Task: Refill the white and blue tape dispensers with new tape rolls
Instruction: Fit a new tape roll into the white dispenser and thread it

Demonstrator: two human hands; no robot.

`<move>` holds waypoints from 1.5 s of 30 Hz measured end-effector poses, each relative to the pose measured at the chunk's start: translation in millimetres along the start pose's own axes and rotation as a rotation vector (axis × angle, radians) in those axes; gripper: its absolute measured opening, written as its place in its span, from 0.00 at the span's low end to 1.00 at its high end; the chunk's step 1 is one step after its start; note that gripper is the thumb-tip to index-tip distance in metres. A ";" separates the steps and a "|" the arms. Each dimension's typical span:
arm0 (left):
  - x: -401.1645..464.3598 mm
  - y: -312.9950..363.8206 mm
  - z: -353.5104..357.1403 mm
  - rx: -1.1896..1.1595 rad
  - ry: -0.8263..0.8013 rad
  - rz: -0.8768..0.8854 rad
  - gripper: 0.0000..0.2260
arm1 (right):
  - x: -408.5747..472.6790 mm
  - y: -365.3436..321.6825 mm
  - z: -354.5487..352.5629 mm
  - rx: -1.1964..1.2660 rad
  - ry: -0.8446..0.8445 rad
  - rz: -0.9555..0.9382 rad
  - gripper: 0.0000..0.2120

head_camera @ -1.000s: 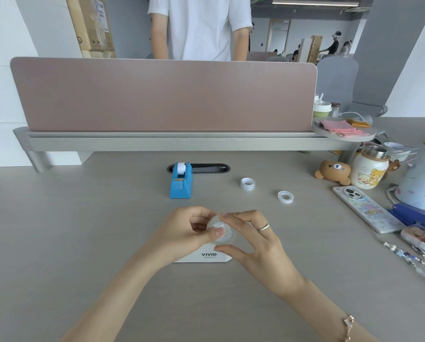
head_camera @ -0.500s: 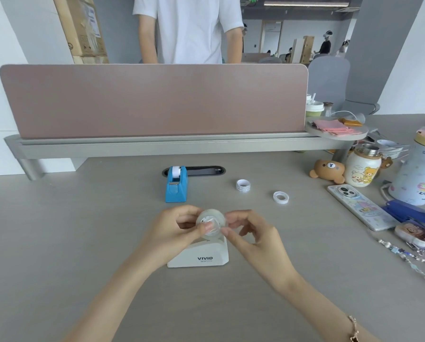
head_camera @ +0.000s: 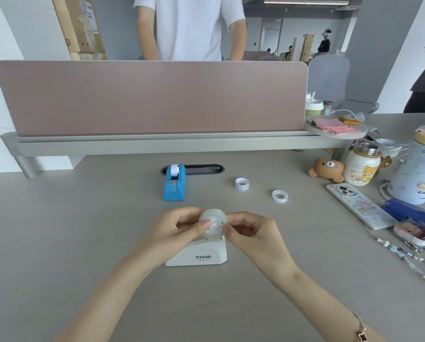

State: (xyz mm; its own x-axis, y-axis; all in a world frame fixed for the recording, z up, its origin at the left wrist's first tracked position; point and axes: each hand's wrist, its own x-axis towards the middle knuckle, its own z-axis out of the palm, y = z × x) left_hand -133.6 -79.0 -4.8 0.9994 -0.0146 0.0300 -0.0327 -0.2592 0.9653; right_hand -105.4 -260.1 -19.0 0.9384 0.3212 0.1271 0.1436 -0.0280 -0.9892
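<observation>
A clear tape roll (head_camera: 213, 224) with a white hub in its middle is held between my left hand (head_camera: 179, 230) and my right hand (head_camera: 250, 233), just above the white tape dispenser (head_camera: 199, 254) marked VIVID on the desk. My left thumb rests on the hub; my right fingertips pinch the roll's right edge. The blue tape dispenser (head_camera: 174, 182) stands farther back with a white roll seated in it. Two small white rings lie to the right: an empty core (head_camera: 241, 184) standing on edge and a flat one (head_camera: 279, 196).
A pink divider panel (head_camera: 152, 97) closes the back of the desk, with a person in a white shirt behind it. At right lie a phone (head_camera: 359, 208), a bear toy (head_camera: 327, 169), cups, a blue case and a beaded chain (head_camera: 408, 260).
The roll and both hands have shifted slightly left and away from me, uncovering more of the white dispenser. My right fingers have curled in from a spread grip to a pinch at the roll's edge.
</observation>
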 end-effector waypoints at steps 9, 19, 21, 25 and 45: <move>-1.7 4.1 5.6 0.039 -0.026 0.044 0.09 | -1.3 -6.8 -0.9 0.016 -0.003 0.027 0.05; -3.9 6.9 -4.7 -0.009 -0.029 0.017 0.14 | 0.0 -12.1 -6.2 0.008 -0.060 0.051 0.05; -4.3 7.0 -5.0 -0.012 -0.038 0.022 0.13 | -0.3 -11.8 -7.6 -0.014 -0.103 0.054 0.06; -4.0 6.3 -5.2 0.042 -0.040 0.060 0.09 | 0.0 -8.7 -9.0 -0.064 -0.146 0.047 0.07; -2.3 0.9 -3.0 0.056 -0.041 0.068 0.11 | 1.6 -7.1 -11.6 -0.081 -0.153 0.059 0.05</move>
State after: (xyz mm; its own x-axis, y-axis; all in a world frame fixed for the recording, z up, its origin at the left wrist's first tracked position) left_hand -135.9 -76.3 -3.2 0.9938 -0.0733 0.0831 -0.1019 -0.3101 0.9452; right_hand -101.3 -270.3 -11.0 0.8882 0.4567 0.0502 0.1202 -0.1254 -0.9848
